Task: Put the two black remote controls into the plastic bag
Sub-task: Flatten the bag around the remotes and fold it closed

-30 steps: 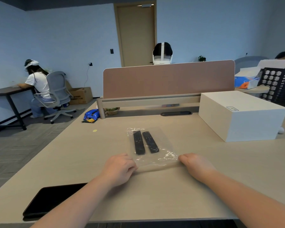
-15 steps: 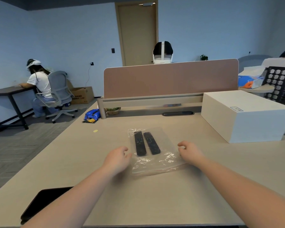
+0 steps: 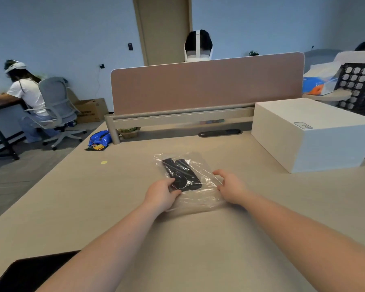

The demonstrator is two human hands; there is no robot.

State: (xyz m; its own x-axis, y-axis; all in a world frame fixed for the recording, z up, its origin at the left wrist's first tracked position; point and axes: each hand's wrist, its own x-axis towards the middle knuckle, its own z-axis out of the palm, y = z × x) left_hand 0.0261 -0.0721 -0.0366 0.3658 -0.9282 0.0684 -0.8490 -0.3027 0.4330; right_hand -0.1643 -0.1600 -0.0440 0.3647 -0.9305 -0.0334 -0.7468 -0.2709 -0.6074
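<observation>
Two black remote controls lie side by side inside a clear plastic bag [image 3: 198, 199] on the beige desk [image 3: 198, 239]. The left remote [image 3: 170, 170] and the right remote [image 3: 189, 175] point away from me. My left hand [image 3: 161, 194] grips the bag's near left edge, with the thumb and fingers over the left remote's near end. My right hand [image 3: 230, 187] rests at the bag's right edge with its fingers spread, touching the plastic. The bag's near end is crumpled and bare of remotes.
A large white box [image 3: 310, 135] stands at the right. A pink divider panel [image 3: 207, 85] closes off the desk's far side. A dark tablet [image 3: 30, 270] lies at the near left corner. A blue snack bag [image 3: 98, 140] and a yellow dot [image 3: 104, 162] lie far left.
Both hands have moved forward from the bag's near end to its sides. My left hand has taken hold of the bag over the left remote. The bag has crumpled.
</observation>
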